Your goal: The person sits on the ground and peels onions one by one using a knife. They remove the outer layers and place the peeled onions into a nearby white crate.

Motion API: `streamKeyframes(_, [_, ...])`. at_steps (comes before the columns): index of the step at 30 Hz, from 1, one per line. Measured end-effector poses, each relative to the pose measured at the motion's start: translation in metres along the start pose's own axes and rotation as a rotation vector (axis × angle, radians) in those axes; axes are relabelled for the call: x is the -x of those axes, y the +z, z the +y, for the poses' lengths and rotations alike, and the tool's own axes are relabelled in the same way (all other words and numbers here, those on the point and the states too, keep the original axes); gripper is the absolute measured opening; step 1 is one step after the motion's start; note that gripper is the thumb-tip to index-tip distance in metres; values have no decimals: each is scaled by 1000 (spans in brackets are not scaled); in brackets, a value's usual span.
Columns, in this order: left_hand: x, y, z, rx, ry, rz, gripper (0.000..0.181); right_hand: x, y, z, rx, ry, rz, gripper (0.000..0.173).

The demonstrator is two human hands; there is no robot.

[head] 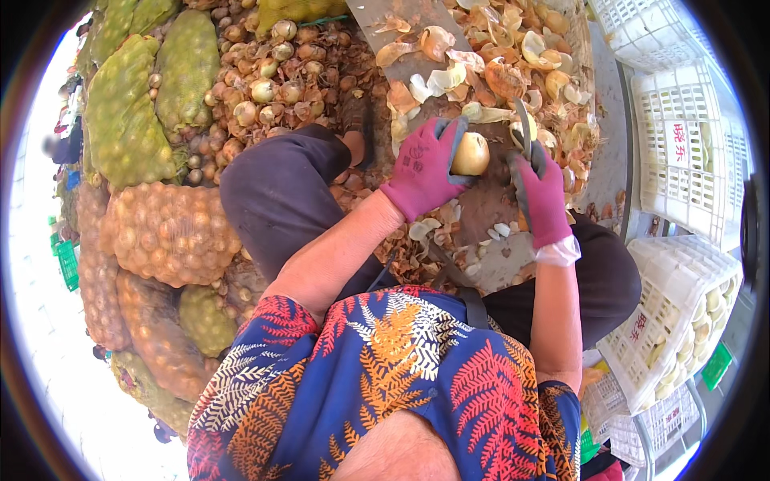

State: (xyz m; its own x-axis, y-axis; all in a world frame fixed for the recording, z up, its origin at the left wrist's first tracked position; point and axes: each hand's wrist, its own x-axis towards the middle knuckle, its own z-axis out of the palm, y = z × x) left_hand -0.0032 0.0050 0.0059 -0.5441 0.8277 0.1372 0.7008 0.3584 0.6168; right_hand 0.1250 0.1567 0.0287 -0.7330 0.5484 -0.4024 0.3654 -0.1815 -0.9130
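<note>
Both my hands wear purple gloves with grey-coated palms and fingers. My left hand (430, 168) grips a whole yellow onion (471, 154), its smooth pale side facing right. Just to the right, my right hand (537, 180) is closed around a knife (523, 123) whose blade points away from me. The knife's handle is mostly hidden in the glove. A small gap separates the onion from the right hand. Under both hands lies a flat board (490, 210) strewn with onion skins (502, 78), thickest beyond and to the right of the knife.
Loose unpeeled onions (264, 90) lie in a heap ahead on the left. Filled mesh sacks, one orange (174, 234) and one green (126, 114), are piled at far left. White plastic crates (680, 144) line the right; a lower crate (668, 318) holds pale peeled onions (701, 330).
</note>
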Motion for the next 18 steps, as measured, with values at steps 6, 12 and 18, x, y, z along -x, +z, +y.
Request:
streamKeyframes(6, [-2, 3, 4, -119, 26, 34, 79, 37, 12, 5, -86, 171, -154, 24])
streamKeyframes(12, [-3, 3, 9, -147, 20, 3, 79, 38, 9, 9, -147, 184, -204, 25])
streamKeyframes(18, [-5, 4, 7, -31, -6, -17, 79, 42, 17, 16, -162, 127, -146, 25])
